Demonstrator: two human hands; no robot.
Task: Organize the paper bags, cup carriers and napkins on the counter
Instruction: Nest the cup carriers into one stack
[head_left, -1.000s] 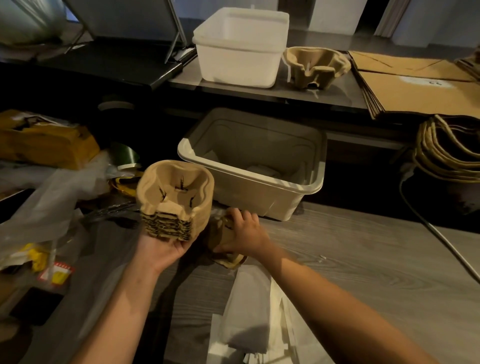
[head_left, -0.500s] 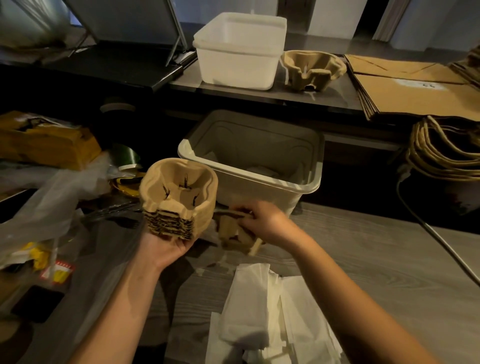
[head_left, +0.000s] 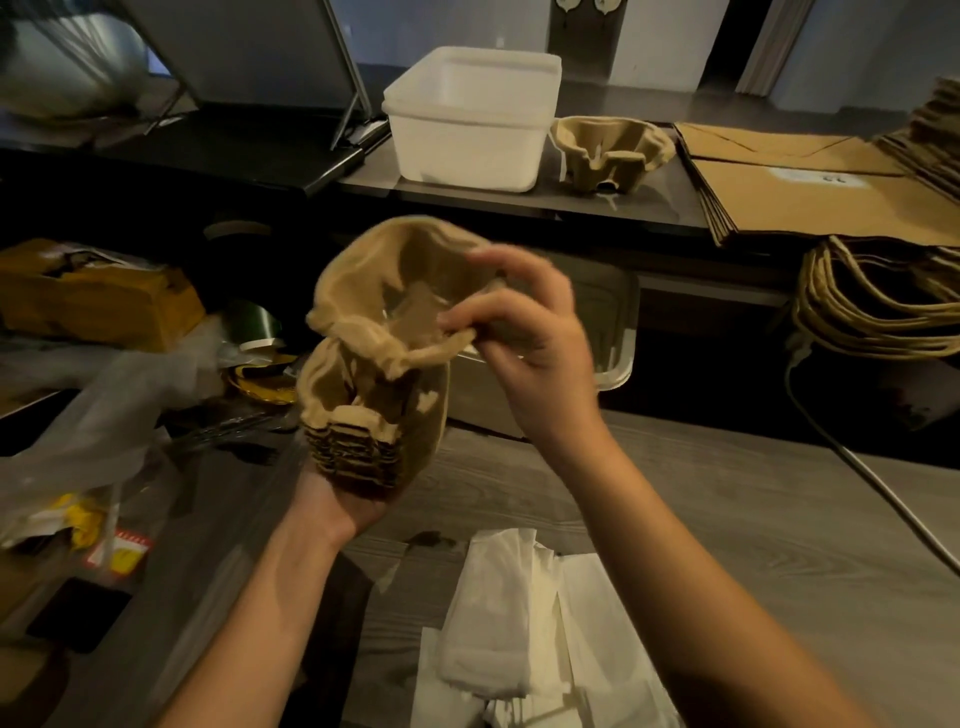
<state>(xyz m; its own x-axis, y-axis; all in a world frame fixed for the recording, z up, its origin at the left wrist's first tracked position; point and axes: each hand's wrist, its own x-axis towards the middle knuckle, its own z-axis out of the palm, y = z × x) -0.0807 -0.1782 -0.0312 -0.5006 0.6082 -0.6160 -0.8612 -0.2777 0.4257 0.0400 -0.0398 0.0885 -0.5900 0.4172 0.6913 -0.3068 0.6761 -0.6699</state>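
Right hand (head_left: 524, 338): thumb and forefinger, the fingers (head_left: 462, 318) curled, pinch the near rim of a single moulded-pulp cup carrier (head_left: 384, 280), held in the air with its open side toward the camera; the remaining fingers are spread loosely above it. The carrier is motion-blurred. It sits directly above a stack of cup carriers (head_left: 363, 415), its lower edge at the stack's top; contact between them cannot be confirmed. Left hand (head_left: 343, 501): palm up, cupping the base of the stack and holding it clear of the tabletop (head_left: 727, 519); its fingers are hidden behind the stack. Behind both hands stands a beige plastic bin (head_left: 618, 338), largely covered by them. On the wood-grain tabletop, nearest the camera, lies a loose pile of white napkins (head_left: 524, 623). A raised shelf (head_left: 571, 200) at the back carries a white tub (head_left: 467, 119), one more cup carrier (head_left: 613, 148) just beside it on the right, and flat brown paper bags (head_left: 810, 197) further right. Below those, a bundle of bag handles (head_left: 872, 306). Crumpled clear plastic (head_left: 104, 405) lies at the left.
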